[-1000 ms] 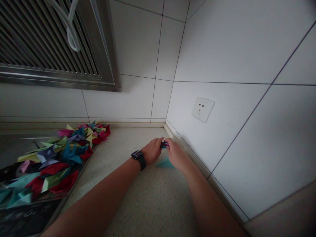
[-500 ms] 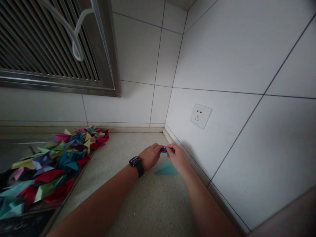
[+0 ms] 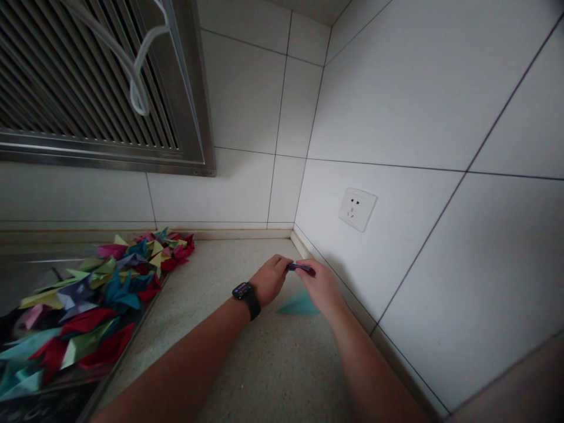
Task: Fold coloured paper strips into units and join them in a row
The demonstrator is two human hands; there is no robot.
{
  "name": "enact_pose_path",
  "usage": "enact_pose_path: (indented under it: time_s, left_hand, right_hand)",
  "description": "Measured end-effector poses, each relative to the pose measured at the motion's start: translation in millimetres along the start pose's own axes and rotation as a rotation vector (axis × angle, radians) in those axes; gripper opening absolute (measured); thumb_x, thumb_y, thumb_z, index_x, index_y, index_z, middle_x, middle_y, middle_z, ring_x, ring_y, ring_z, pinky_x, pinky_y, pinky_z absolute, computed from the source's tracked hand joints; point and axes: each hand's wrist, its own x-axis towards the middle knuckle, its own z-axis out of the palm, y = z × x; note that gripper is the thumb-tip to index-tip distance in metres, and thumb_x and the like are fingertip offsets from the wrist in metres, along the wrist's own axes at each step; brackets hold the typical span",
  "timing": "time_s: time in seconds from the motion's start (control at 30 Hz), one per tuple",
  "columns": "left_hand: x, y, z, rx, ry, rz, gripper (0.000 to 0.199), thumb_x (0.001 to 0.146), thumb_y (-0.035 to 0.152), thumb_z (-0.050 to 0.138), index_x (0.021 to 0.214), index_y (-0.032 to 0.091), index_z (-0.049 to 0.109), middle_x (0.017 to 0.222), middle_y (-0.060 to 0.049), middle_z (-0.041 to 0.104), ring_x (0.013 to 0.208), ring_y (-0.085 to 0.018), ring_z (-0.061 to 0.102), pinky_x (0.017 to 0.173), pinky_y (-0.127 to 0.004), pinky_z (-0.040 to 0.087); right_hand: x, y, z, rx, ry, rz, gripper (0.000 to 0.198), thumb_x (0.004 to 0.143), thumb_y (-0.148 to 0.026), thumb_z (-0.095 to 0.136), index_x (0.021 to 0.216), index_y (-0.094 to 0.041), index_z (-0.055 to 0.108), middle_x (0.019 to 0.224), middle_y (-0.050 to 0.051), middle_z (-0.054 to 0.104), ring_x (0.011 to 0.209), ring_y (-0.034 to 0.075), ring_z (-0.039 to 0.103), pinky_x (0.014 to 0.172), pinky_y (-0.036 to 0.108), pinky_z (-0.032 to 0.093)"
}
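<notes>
We see both hands meeting just beyond the teal sheet [image 3: 296, 304], which lies on the desk [image 3: 264, 370] and which we take as our landmark. The left hand [image 3: 269, 282] and the right hand [image 3: 321, 286] pinch one small, thin strip [image 3: 298, 267] between them, one at each end. It shows blue and dark red, and we judge it to be folded paper, though the fingers cover too much of it for us to be sure. Thumbs and fingers bunch close at both ends, which we think keeps so narrow a piece taut and lets its folds be pressed flat.

The strip sits beyond the sheet, and the right hand hides the sheet's right end from us. We cannot tell whether the strip touches the desk. The sheet seems to lie within easy reach for handling, its blurred outline coming to a point on the left.

Well to the left of the sheet we find a pile [image 3: 121, 292] of folded paper shapes in red, blue, green, yellow and pink. They overlap loosely, and we suppose they are kept aside so that the desk about the sheet leaves room for the forearms. A watch [image 3: 242, 291] is strapped on the left wrist. On the wall [image 3: 440, 247], beyond the sheet and to its right, we see a socket [image 3: 358, 209].
</notes>
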Motion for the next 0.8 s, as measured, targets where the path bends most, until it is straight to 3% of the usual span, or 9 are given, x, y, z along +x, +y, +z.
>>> enact_pose_path:
  time_s: [0.23, 0.33, 0.43, 0.6, 0.8]
  left_hand:
    - [-2, 2, -1, -0.110, 0.087, -0.043, 0.024, 0.087, 0.013, 0.050, 0.109, 0.018, 0.055, 0.108, -0.009, 0.055, 0.090, -0.016, 0.058, 0.083, -0.032, 0.050]
    - [-1, -1, 0, -0.223, 0.126, -0.208, 0.030, 0.087, 0.024, 0.055, 0.116, 0.017, 0.052, 0.107, -0.009, 0.058, 0.068, -0.011, 0.058, 0.064, -0.028, 0.053]
    - [-1, -8, -1, -0.336, 0.080, -0.295, 0.034, 0.085, 0.032, 0.057, 0.116, 0.017, 0.055, 0.095, -0.006, 0.064, 0.056, -0.010, 0.056, 0.050, -0.023, 0.049]
    - [-3, -19, -6, -0.343, 0.020, -0.287, 0.025, 0.085, 0.030, 0.057, 0.104, 0.019, 0.069, 0.073, -0.002, 0.067, 0.056, -0.011, 0.058, 0.054, -0.022, 0.048]
    - [-2, -14, -14, -0.230, 0.034, -0.257, 0.022, 0.088, 0.027, 0.054, 0.098, 0.020, 0.071, 0.072, -0.002, 0.067, 0.057, -0.011, 0.058, 0.056, -0.021, 0.046]
  right_hand:
    - [2, 3, 2, 0.030, 0.041, -0.004, 0.019, 0.079, -0.033, 0.059, 0.087, -0.022, 0.073, 0.085, 0.004, 0.072, 0.078, 0.020, 0.065, 0.074, 0.030, 0.047]
    - [2, 4, 1, 0.047, 0.066, 0.009, 0.021, 0.080, -0.034, 0.058, 0.088, -0.022, 0.073, 0.085, 0.004, 0.073, 0.078, 0.020, 0.065, 0.073, 0.031, 0.047]
    - [2, 5, -2, 0.054, 0.078, 0.025, 0.022, 0.080, -0.035, 0.058, 0.089, -0.021, 0.073, 0.085, 0.005, 0.073, 0.078, 0.021, 0.065, 0.072, 0.031, 0.047]
    - [3, 4, -5, 0.035, 0.065, 0.018, 0.022, 0.079, -0.034, 0.059, 0.090, -0.021, 0.073, 0.086, 0.005, 0.073, 0.079, 0.021, 0.065, 0.072, 0.031, 0.048]
    - [3, 3, -5, 0.005, 0.023, -0.079, 0.020, 0.080, -0.028, 0.060, 0.095, -0.022, 0.070, 0.089, 0.004, 0.072, 0.080, 0.018, 0.066, 0.076, 0.030, 0.049]
